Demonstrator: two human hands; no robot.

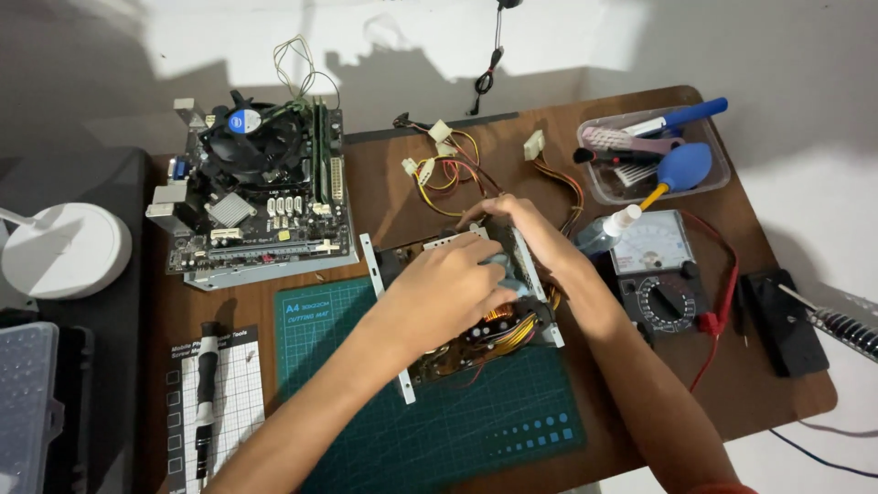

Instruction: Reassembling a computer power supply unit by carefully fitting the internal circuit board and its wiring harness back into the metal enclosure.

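The left hand (448, 284) covers the middle of the opened power supply unit (476, 311), so whatever lies under its palm is hidden; its fingers (494, 297) curl down into the metal case, but whether they grip anything cannot be told. The right hand (521, 229) reaches in from the far side, fingers bent over the case's upper edge and touching it. Both forearms cross the green cutting mat (430, 412) on the surface. Just right of the fingers lies a multimeter (658, 274); well left, a motherboard (256, 192).
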